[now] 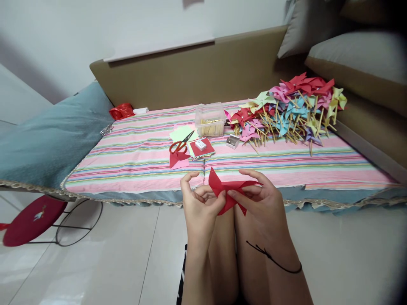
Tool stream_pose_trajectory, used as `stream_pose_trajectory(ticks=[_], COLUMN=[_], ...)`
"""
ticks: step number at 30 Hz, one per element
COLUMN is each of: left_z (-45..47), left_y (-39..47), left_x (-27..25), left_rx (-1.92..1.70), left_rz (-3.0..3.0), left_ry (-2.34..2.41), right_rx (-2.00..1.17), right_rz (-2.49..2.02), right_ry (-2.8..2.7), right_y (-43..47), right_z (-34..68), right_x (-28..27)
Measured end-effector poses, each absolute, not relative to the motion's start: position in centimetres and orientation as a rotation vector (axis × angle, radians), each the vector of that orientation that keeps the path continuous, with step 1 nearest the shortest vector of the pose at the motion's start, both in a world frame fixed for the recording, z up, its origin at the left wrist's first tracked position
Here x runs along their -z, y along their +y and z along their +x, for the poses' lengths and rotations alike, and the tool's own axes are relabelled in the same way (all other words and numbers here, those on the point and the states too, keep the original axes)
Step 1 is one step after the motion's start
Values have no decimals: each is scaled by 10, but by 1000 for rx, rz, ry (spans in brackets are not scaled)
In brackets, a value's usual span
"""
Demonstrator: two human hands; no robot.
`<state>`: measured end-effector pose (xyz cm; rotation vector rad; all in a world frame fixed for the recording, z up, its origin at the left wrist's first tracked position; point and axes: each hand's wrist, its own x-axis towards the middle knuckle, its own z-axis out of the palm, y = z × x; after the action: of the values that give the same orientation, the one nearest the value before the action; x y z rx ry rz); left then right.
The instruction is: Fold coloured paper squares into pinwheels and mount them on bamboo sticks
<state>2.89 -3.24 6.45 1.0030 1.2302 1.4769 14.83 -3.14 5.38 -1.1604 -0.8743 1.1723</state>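
Above my knees, a red paper pinwheel blank [224, 186] with cut, pointed flaps is held between both hands. My left hand [202, 201] pinches its left side between thumb and bent fingers, the index finger raised away. On the right side, my right hand [260, 197] grips the paper with its thumb on top, close to the left thumb. Beyond the hands lie a pair of scissors [180, 146] with orange handles, red paper pieces [178, 159], and a stack of square papers [208, 148] topped by a small white box [200, 145].
A clear plastic tub [210, 114] of sticks stands behind the papers, near an open small box [232, 141]. Many finished pinwheels [292, 106] are heaped at the right on the striped cloth [133, 161]. A red stool [38, 218] is at lower left; cushions [359, 59] rise at right.
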Motion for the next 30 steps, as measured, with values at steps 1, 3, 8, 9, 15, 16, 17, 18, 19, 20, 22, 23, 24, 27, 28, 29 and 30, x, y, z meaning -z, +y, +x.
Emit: stream_pose_trajectory(ticks=[1, 3, 8, 9, 15, 16, 17, 18, 19, 20, 22, 23, 24, 27, 28, 29, 30], left_z=[29, 30, 31, 30, 27, 26, 25, 24, 23, 22, 19, 18, 17, 15, 14, 14, 14], left_y=[-32, -32, -31, -30, -29, -29, -29, -28, -28, -28, -28, -28, -28, -27, -27, -27, -26], left_x=[-65, -65, -67, -67, -64, -64, -63, -63, -63, -63, -63, -63, -63, -62, -61, -60, -59], left_rx=[-1477, -1472, -1445, -1441, -1427, -1410, -1392, -1376, -1360, -1345, -1311, -1293, -1276, -1244, -1237, -1230, -1224], left_rz=[1000, 991, 960, 953, 938, 947, 956, 965, 971, 972, 965, 958, 951, 942, 942, 943, 944], left_ry=[1231, 1232, 1221, 1215, 1203, 1200, 1194, 1186, 1175, 1162, 1130, 1111, 1090, 1035, 1024, 1014, 1006], right_rx=[-1170, -1157, -1136, -1150, -1243, -1239, -1245, -1263, -1288, -1317, -1367, -1385, -1397, -1415, -1418, -1421, -1425], right_rz=[-1160, -1157, -1134, -1115, -1067, -1070, -1061, -1046, -1031, -1020, -1006, -1002, -998, -989, -988, -986, -981], right_ry=[-877, -882, -883, -885, -906, -914, -923, -931, -940, -947, -948, -938, -923, -878, -871, -868, -871], right_y=[-31, -30, -29, -29, -27, -27, -26, -25, -25, -24, -24, -24, -24, -24, -24, -24, -24], right_z=[148, 148, 149, 150, 156, 157, 158, 158, 159, 159, 159, 159, 159, 158, 157, 157, 157], right_x=[-53, -53, -53, -53, -45, -43, -40, -39, -38, -37, -37, -38, -38, -38, -38, -37, -35])
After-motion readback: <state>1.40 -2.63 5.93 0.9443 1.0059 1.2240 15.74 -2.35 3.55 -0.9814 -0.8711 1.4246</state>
